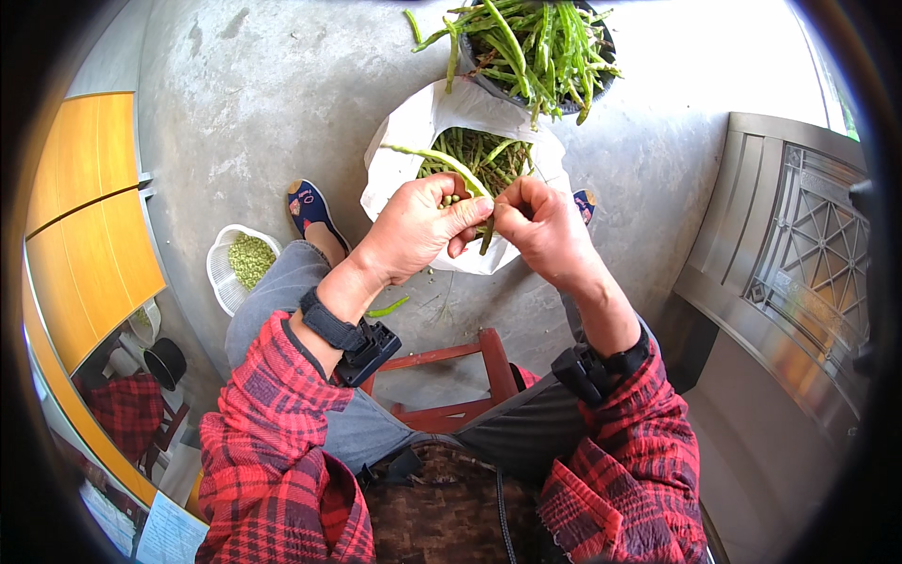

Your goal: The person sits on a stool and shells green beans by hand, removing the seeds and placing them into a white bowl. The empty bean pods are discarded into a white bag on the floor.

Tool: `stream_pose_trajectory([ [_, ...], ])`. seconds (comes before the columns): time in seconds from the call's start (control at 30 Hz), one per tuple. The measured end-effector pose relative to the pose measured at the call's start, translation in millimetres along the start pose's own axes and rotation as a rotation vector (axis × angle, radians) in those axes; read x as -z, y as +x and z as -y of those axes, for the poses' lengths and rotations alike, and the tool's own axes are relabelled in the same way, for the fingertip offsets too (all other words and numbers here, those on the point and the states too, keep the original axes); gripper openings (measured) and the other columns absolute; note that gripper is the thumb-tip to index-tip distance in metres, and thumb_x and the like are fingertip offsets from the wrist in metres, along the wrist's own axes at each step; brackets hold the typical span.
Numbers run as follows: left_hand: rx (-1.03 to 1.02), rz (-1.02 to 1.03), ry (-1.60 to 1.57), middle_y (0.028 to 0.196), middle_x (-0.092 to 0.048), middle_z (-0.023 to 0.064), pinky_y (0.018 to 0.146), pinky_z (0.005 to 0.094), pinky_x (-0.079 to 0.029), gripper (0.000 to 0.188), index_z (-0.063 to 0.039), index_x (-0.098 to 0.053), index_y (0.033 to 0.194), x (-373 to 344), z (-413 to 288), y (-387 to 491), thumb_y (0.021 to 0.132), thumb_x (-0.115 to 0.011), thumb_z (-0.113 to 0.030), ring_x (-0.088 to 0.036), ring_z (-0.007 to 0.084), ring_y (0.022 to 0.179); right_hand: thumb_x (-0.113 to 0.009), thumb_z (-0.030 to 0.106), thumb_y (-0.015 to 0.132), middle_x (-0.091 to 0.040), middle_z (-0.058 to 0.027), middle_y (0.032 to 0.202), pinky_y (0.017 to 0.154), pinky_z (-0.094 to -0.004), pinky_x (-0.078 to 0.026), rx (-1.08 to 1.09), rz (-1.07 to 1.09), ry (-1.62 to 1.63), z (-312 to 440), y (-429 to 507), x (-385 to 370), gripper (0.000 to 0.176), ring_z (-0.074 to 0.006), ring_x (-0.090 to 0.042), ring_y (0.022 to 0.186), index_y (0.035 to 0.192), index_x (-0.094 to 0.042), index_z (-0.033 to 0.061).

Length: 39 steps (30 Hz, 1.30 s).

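Observation:
A long green bean pod [451, 161] is held over a white plastic bag [402, 134]. My left hand [423, 218] grips the pod between thumb and fingers, and several loose green beans [449, 201] lie in its curled palm. With pinched fingertips, my right hand [539, 222] takes hold of the pod near its lower end, close to my left thumb. Below both hands the bag stands with its mouth spread, holding a heap of pods or pod shells [486, 151]. What lies deeper in the bag is hidden.
Beyond the bag, a dark basin [607, 49] is heaped with long green pods [542, 49]. A white plastic basket [222, 271] of shelled beans [250, 261] sits left of my leg. A fallen pod [387, 307] lies on the concrete floor [232, 141]. A red wooden stool [497, 366] is beneath me.

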State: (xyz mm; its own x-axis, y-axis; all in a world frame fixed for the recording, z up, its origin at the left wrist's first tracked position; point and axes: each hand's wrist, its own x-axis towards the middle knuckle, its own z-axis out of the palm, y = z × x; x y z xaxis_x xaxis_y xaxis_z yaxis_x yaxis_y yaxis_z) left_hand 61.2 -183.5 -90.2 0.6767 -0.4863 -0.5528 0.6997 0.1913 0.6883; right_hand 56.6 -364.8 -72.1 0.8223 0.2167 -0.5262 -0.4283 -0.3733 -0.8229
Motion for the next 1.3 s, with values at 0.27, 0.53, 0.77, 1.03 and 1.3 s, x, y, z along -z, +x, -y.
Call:
stream_pose_trajectory([
  [0.27, -0.005, -0.033, -0.153, 0.074, -0.055, 0.001, 0.05, 0.0202, -0.043, 0.011, -0.001, -0.057, 0.091, 3, 1, 0, 0.089, -0.061, -0.011, -0.049, 0.0068, 0.056, -0.062, 0.021, 0.09, -0.051, 0.0047, 0.067, 0.052, -0.0216, -0.037, -0.158, 0.094, 0.404, -4, 3, -1, 0.018, -0.004, -0.043, 0.056, 0.087, -0.057, 0.0039],
  [0.53, -0.07, -0.2, -0.135, 0.072, -0.054, -0.0005, 0.049, 0.0195, -0.038, 0.009, -0.004, -0.058, 0.09, 3, 9, 5, 0.089, -0.062, -0.012, -0.045, 0.0056, 0.055, -0.065, 0.022, 0.085, -0.066, -0.0048, 0.078, 0.063, -0.0259, -0.047, -0.047, 0.023, -0.006, -3, 3, -5, 0.026, -0.0094, -0.057, 0.068, 0.095, -0.064, -0.0019],
  [0.77, -0.056, -0.167, -0.022, 0.07, -0.053, -0.0004, 0.048, 0.0195, -0.037, 0.008, -0.002, -0.059, 0.086, 0, 6, 4, 0.088, -0.06, -0.009, -0.044, 0.0057, 0.055, -0.062, 0.016, 0.081, -0.065, -0.0054, 0.073, 0.06, -0.0264, -0.047, -0.065, 0.011, -0.067, -2, 2, -5, 0.02, -0.0095, -0.057, 0.065, 0.089, -0.064, -0.0015],
  [1.03, 0.027, -0.012, -0.187, 0.074, -0.057, 0.0017, 0.05, 0.0196, -0.041, 0.01, 0.0, -0.062, 0.09, 9, 0, 3, 0.087, -0.06, -0.009, -0.05, 0.0067, 0.057, -0.057, 0.016, 0.084, -0.057, 0.002, 0.071, 0.058, -0.0227, -0.04, -0.247, 0.161, 0.324, 0, 2, 7, 0.015, -0.0052, -0.049, 0.063, 0.087, -0.062, 0.0016],
  [1.3, 0.072, -0.052, -0.242, 0.076, -0.059, 0.0023, 0.054, 0.0209, -0.044, 0.013, -0.002, -0.061, 0.093, 4, -3, -2, 0.091, -0.057, -0.014, -0.054, 0.0079, 0.061, -0.059, 0.017, 0.086, -0.059, -0.0006, 0.074, 0.061, -0.024, -0.044, -0.104, 0.038, 0.104, -1, 2, 4, 0.019, -0.0075, -0.052, 0.067, 0.089, -0.061, -0.0012],
])
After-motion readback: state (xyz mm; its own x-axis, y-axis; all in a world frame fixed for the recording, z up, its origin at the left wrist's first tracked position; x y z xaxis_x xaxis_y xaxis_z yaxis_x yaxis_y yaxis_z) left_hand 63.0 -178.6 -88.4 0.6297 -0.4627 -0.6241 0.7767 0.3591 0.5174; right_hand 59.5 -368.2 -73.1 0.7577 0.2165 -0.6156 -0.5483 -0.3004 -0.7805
